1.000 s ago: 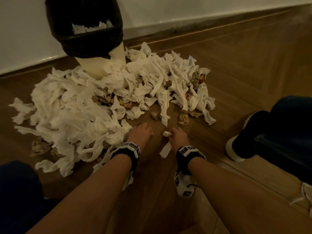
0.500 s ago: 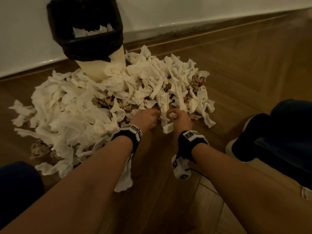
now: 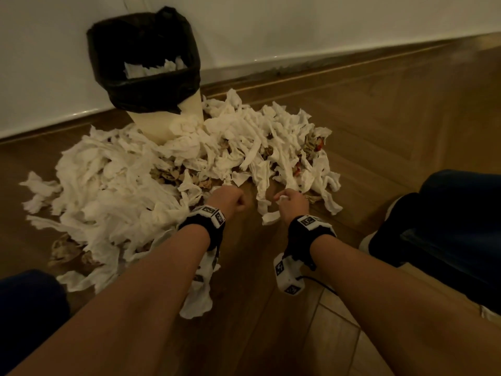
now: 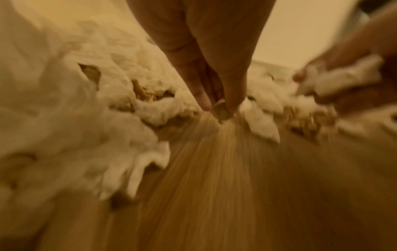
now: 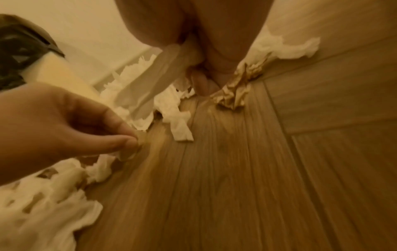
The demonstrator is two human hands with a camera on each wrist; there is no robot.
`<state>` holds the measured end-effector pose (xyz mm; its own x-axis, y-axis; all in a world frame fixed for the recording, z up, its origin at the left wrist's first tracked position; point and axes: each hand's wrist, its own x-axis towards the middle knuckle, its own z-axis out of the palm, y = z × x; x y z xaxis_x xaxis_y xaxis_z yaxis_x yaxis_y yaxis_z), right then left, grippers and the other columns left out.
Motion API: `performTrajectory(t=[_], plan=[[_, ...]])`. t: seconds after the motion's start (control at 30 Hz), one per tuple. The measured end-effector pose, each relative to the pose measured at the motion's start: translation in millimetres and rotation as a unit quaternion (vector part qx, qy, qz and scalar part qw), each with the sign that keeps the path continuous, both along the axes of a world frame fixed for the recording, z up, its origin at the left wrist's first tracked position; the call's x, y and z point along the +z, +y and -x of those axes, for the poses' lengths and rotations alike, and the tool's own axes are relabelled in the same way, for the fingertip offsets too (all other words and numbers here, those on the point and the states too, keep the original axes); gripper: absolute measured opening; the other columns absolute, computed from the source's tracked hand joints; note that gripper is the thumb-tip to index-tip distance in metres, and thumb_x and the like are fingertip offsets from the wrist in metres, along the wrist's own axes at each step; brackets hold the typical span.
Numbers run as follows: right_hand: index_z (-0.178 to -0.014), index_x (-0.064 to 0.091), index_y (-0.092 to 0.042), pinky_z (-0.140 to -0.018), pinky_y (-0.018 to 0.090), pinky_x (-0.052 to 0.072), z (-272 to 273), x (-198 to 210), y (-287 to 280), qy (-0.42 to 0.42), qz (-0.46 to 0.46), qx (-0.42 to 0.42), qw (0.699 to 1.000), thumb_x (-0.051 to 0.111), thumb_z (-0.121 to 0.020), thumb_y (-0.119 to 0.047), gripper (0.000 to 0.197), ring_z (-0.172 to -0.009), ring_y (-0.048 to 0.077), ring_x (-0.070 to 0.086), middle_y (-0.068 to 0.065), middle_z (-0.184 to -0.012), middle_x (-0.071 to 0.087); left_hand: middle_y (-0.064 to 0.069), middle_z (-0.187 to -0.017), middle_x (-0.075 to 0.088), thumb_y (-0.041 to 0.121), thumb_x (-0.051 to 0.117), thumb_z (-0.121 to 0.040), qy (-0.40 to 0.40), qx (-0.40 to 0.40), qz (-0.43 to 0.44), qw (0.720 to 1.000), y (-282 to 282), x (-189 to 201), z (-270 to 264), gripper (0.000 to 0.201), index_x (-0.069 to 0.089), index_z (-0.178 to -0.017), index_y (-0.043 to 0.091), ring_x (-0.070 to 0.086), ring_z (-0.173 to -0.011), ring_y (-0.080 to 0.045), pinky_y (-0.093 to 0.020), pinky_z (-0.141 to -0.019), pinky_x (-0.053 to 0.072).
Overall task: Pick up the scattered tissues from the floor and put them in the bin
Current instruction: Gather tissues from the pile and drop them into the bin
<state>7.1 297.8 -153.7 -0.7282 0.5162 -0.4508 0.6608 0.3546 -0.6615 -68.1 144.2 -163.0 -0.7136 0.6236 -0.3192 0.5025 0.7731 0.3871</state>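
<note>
Beside the black-lined cream bin, white crumpled tissues heap on wooden floor; left hand pinches a scrap, right hand clutches tissue, gathering handfuls for dumping.

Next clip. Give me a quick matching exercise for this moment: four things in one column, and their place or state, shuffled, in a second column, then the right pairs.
Things:
1. bin
2. left hand
3. right hand
4. tissue pile

Place or state:
A. grips white tissue
B. spread on the floor around the bin's base
C. by the wall, lined with a black bag
D. pinches a small brownish scrap at the fingertips

Pairs: 1-C, 2-D, 3-A, 4-B
</note>
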Motion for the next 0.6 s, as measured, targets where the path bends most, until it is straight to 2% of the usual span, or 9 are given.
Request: performTrajectory(t=[0.07, 0.17, 0.27, 0.33, 0.4, 0.5, 0.57, 0.6], plan=[[-0.088, 0.065, -0.013, -0.071, 0.027, 0.044, 5.0, 11.3, 1.8, -0.004, 0.018, 0.013, 1.0, 0.04, -0.09, -0.004, 0.027, -0.09, 0.025, 0.058, 0.012, -0.109, 0.065, -0.006, -0.105, 0.067, 0.018, 0.065, -0.086, 0.01, 0.033, -0.046, 0.998, -4.6, 13.1, 4.3, 0.016, 0.069, -0.099, 0.01, 0.061, -0.099, -0.019, -0.028, -0.087, 0.046], [-0.102, 0.066, -0.008, -0.082, 0.032, 0.05, 28.5, 39.0, 0.0, 0.0, -0.011, 0.042, 0.999, 0.04, -0.091, -0.012, 0.028, -0.098, 0.029, 0.06, 0.012, -0.111, 0.065, -0.008, -0.097, 0.067, 0.013, 0.067, -0.083, 0.036, 0.082, -0.124, 0.988, -16.1, 42.5, 18.0, 0.01, 0.067, -0.092, 0.007, 0.062, -0.093, -0.021, -0.03, -0.083, 0.048], [-0.107, 0.063, -0.007, -0.079, 0.033, 0.047, 68.3, 81.6, -9.5, 0.026, -0.044, 0.081, 0.995, 0.039, -0.093, -0.015, 0.03, -0.099, 0.033, 0.058, 0.016, -0.109, 0.063, -0.007, -0.094, 0.068, 0.011, 0.064, -0.083, 0.078, 0.14, -0.202, 0.966, -31.6, 85.1, 45.6, 0.015, 0.064, -0.099, 0.009, 0.062, -0.087, -0.02, -0.028, -0.078, 0.05], [-0.12, 0.059, -0.009, -0.091, 0.037, 0.047, 100.0, 114.2, -21.2, 0.054, -0.037, 0.096, 0.993, 0.036, -0.096, -0.016, 0.034, -0.111, 0.035, 0.054, 0.017, -0.122, 0.058, -0.006, -0.096, 0.069, 0.013, 0.063, -0.085, 0.12, 0.174, -0.241, 0.947, -43.3, 118.0, 70.3, 0.017, 0.067, -0.101, 0.012, 0.063, -0.087, -0.019, -0.027, -0.077, 0.05], [-0.135, 0.048, -0.008, -0.102, 0.04, 0.041, 133.9, 149.4, -35.0, 0.078, -0.041, 0.119, 0.989, 0.036, -0.098, -0.016, 0.04, -0.123, 0.036, 0.047, 0.017, -0.137, 0.048, -0.005, -0.097, 0.069, 0.015, 0.063, -0.086, 0.154, 0.195, -0.273, 0.929, -55.6, 153.3, 96.0, 0.017, 0.07, -0.102, 0.013, 0.063, -0.086, -0.015, -0.025, -0.079, 0.049], [-0.133, 0.047, 0.003, -0.107, 0.035, 0.034, 183.7, 197.0, -58.2, 0.098, -0.057, 0.162, 0.98, 0.034, -0.099, -0.009, 0.038, -0.13, 0.032, 0.042, 0.019, -0.141, 0.044, -0.002, -0.091, 0.066, 0.014, 0.065, -0.086, 0.166, 0.239, -0.339, 0.895, -72.9, 199.5, 132.5, 0.017, 0.071, -0.101, 0.013, 0.063, -0.08, -0.013, -0.023, -0.078, 0.05], [-0.129, 0.05, 0.005, -0.108, 0.033, 0.03, 203.0, 226.1, -75.0, 0.107, -0.09, 0.204, 0.969, 0.037, -0.099, -0.01, 0.036, -0.131, 0.031, 0.04, 0.02, -0.14, 0.046, -0.004, -0.081, 0.066, 0.009, 0.065, -0.085, 0.133, 0.275, -0.39, 0.869, -82.4, 220.2, 152.6, 0.015, 0.07, -0.1, 0.007, 0.062, -0.068, -0.012, -0.024, -0.069, 0.055], [-0.126, 0.053, 0.005, -0.105, 0.033, 0.032, 211.5, 236.5, -82.8, 0.101, -0.105, 0.219, 0.965, 0.039, -0.099, -0.011, 0.035, -0.129, 0.031, 0.042, 0.02, -0.136, 0.049, -0.004, -0.078, 0.065, 0.006, 0.064, -0.086, 0.122, 0.292, -0.407, 0.857, -87.0, 226.6, 161.7, 0.014, 0.069, -0.099, 0.005, 0.061, -0.064, -0.01, -0.02, -0.063, 0.056]])
